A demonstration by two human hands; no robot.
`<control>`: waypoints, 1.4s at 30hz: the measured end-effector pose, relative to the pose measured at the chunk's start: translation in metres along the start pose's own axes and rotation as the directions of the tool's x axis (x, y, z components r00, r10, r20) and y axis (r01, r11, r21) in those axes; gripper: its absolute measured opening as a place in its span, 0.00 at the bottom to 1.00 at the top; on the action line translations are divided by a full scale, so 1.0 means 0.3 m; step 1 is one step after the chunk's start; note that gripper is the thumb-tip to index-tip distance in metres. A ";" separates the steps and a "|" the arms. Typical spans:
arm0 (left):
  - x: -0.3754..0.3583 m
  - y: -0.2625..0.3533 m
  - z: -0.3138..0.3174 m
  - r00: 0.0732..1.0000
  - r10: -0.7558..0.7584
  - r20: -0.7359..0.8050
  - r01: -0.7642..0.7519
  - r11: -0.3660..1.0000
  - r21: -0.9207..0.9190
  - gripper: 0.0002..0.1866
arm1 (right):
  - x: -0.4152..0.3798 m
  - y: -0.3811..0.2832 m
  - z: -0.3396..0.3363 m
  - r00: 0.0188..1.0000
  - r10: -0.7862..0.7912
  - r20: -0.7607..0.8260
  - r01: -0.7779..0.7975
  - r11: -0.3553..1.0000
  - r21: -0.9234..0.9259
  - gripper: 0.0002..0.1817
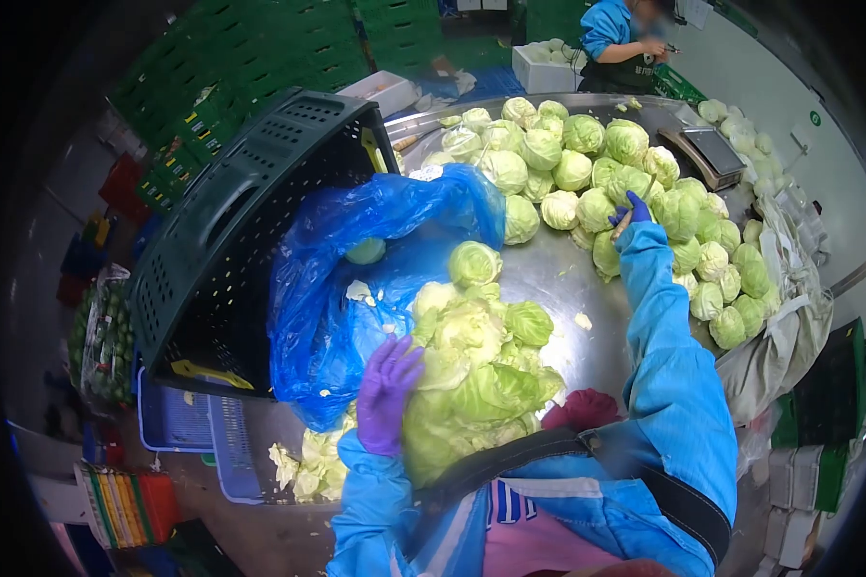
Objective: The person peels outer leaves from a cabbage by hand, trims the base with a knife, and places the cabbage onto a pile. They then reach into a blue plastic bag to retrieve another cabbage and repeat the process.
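Observation:
My left hand [389, 392], in a purple glove, is open with its fingers apart. It hovers at the edge of a blue plastic bag [404, 207], beside a heap of loose cabbage leaves [481, 389]. My right hand [631, 213], also gloved, reaches forward to the pile of cabbages [573, 170] and touches or nearly touches one. Its fingers are curled round a tan, handle-like object [620, 229]; the rest of that object is hidden. One cabbage [474, 263] rests atop the leaf heap. Inside the bag lies another pale green head [366, 251].
A dark green crate [250, 183] lies on its side at left, the bag spreading from its mouth. Metal tabletop [573, 284] shows mid-table. A scale [710, 154] stands at back right. Blue baskets [233, 447] sit at lower left. Another person [618, 43] stands beyond the table.

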State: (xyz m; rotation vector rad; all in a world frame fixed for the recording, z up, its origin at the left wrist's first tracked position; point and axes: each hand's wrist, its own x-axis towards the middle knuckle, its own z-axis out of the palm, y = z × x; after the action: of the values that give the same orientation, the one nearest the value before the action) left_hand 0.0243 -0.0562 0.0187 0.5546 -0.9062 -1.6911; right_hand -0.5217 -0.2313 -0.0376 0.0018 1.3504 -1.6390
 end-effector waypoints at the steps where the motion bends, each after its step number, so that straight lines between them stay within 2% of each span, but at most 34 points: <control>1: 0.017 0.013 -0.023 1.000 0.025 -0.019 -0.024 0.999 0.036 0.34 | -0.018 0.018 -0.001 0.996 -0.087 -0.028 0.086 0.996 -0.032 0.37; 2: 0.033 0.027 -0.044 0.999 0.035 -0.018 -0.034 0.999 0.029 0.34 | -0.036 0.027 -0.001 0.983 -0.174 -0.051 0.170 0.983 -0.066 0.34; 3: 0.051 0.044 -0.061 0.994 0.030 -0.102 -0.023 0.998 0.064 0.33 | 0.014 0.050 -0.027 0.972 -0.234 -0.017 0.232 0.970 -0.070 0.31; 4: 0.072 0.059 -0.081 0.983 0.029 -0.181 -0.012 0.995 0.096 0.32 | -0.044 0.049 -0.021 0.975 -0.218 0.031 0.221 0.968 -0.118 0.30; 6: 0.116 0.046 -0.162 0.982 0.063 -0.178 -0.045 0.994 0.104 0.30 | 0.001 0.075 -0.055 0.960 -0.265 0.093 0.272 0.960 -0.072 0.28; 8: 0.143 0.039 -0.223 0.960 0.021 -0.280 0.029 0.985 0.171 0.29 | -0.020 0.094 -0.086 0.930 -0.315 0.189 0.329 0.943 -0.052 0.25; 9: 0.160 0.041 -0.237 0.959 0.021 -0.284 0.043 0.976 0.215 0.27 | -0.100 0.105 -0.061 0.910 -0.366 0.193 0.392 0.912 -0.118 0.25; 10: 0.183 0.027 -0.269 0.951 0.019 -0.310 0.049 0.976 0.212 0.27 | -0.167 0.105 -0.067 0.916 -0.345 0.203 0.375 0.917 -0.134 0.25; 12: 0.236 -0.018 -0.379 0.952 0.019 -0.306 0.115 0.903 0.414 0.26 | -0.322 0.127 -0.034 0.884 -0.269 0.382 0.377 0.894 -0.244 0.27; 14: 0.294 -0.055 -0.440 0.913 0.024 -0.407 0.200 0.843 0.500 0.22 | -0.468 0.160 0.003 0.849 -0.177 0.498 0.390 0.846 -0.364 0.29; 16: 0.351 -0.106 -0.514 0.899 0.053 -0.435 0.222 0.802 0.555 0.26 | -0.545 0.217 0.013 0.855 -0.136 0.501 0.368 0.839 -0.401 0.30; 17: 0.377 -0.109 -0.511 0.876 0.079 -0.476 0.274 0.730 0.627 0.28 | -0.588 0.235 0.015 0.858 -0.085 0.506 0.344 0.827 -0.444 0.30; 19: 0.435 -0.185 -0.596 0.902 0.118 -0.415 0.226 0.691 0.687 0.32 | -0.631 0.280 0.001 0.856 -0.021 0.516 0.316 0.812 -0.491 0.29; 20: 0.456 -0.198 -0.611 0.894 0.121 -0.432 0.236 0.692 0.682 0.32 | -0.640 0.300 -0.011 0.859 -0.011 0.513 0.300 0.822 -0.484 0.29; 22: 0.509 -0.219 -0.635 0.927 0.234 -0.293 0.203 0.345 0.917 0.35 | -0.657 0.324 -0.025 0.859 0.000 0.513 0.285 0.831 -0.477 0.29; 23: 0.538 -0.227 -0.651 0.925 0.238 -0.298 0.206 0.346 0.915 0.35 | -0.670 0.336 -0.026 0.868 -0.018 0.496 0.289 0.832 -0.474 0.28; 25: 0.603 -0.238 -0.673 0.961 0.199 -0.193 0.174 0.110 0.979 0.38 | -0.677 0.359 -0.033 0.890 -0.067 0.451 0.292 0.844 -0.450 0.29; 26: 0.635 -0.241 -0.668 0.959 0.209 -0.191 0.170 0.113 0.979 0.38 | -0.676 0.357 -0.041 0.885 -0.073 0.459 0.302 0.842 -0.448 0.29; 28: 0.691 -0.214 -0.615 0.965 0.217 -0.148 0.176 -0.116 0.978 0.39 | -0.685 0.351 -0.049 0.888 -0.036 0.459 0.286 0.825 -0.488 0.29; 32: 0.799 -0.184 -0.546 0.967 0.238 -0.095 0.124 -0.109 0.986 0.41 | -0.677 0.352 -0.062 0.900 -0.034 0.435 0.257 0.847 -0.465 0.30; 33: 0.828 -0.161 -0.521 0.972 0.123 -0.201 0.210 -0.065 0.976 0.41 | -0.671 0.354 -0.066 0.903 -0.037 0.429 0.251 0.855 -0.455 0.30; 34: 0.869 -0.197 -0.564 0.974 0.126 -0.186 0.195 -0.062 0.979 0.41 | -0.667 0.352 -0.068 0.902 -0.052 0.428 0.262 0.855 -0.448 0.30; 36: 0.955 -0.302 -0.698 0.940 0.341 0.022 0.127 -0.409 0.904 0.35 | -0.661 0.349 -0.073 0.905 -0.036 0.425 0.257 0.841 -0.476 0.28; 38: 0.869 -0.126 -0.468 0.939 0.141 -0.312 0.342 -0.307 0.888 0.19 | -0.658 0.358 -0.074 0.916 -0.072 0.396 0.254 0.867 -0.429 0.27; 39: 0.827 -0.095 -0.404 0.939 0.241 -0.245 0.314 -0.311 0.897 0.22 | -0.646 0.361 -0.081 0.912 -0.032 0.408 0.221 0.877 -0.426 0.27; 40: 0.870 -0.158 -0.524 0.929 0.054 -0.366 0.353 -0.427 0.832 0.19 | -0.637 0.359 -0.090 0.909 -0.002 0.417 0.194 0.888 -0.418 0.27; 41: 0.874 -0.114 -0.471 0.893 -0.106 -0.437 0.312 -0.554 0.772 0.17 | -0.639 0.357 -0.094 0.897 0.009 0.441 0.205 0.877 -0.435 0.27; 42: 0.854 -0.066 -0.384 0.872 -0.150 -0.466 0.318 -0.551 0.772 0.12 | -0.638 0.355 -0.094 0.908 -0.049 0.415 0.231 0.886 -0.401 0.27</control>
State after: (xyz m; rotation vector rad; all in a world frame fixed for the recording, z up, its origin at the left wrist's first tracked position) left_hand 0.0205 -0.3304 -0.0454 2.3427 -2.3386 -0.4561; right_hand -0.3664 -0.0750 -0.0242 -0.6846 1.3937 -1.3170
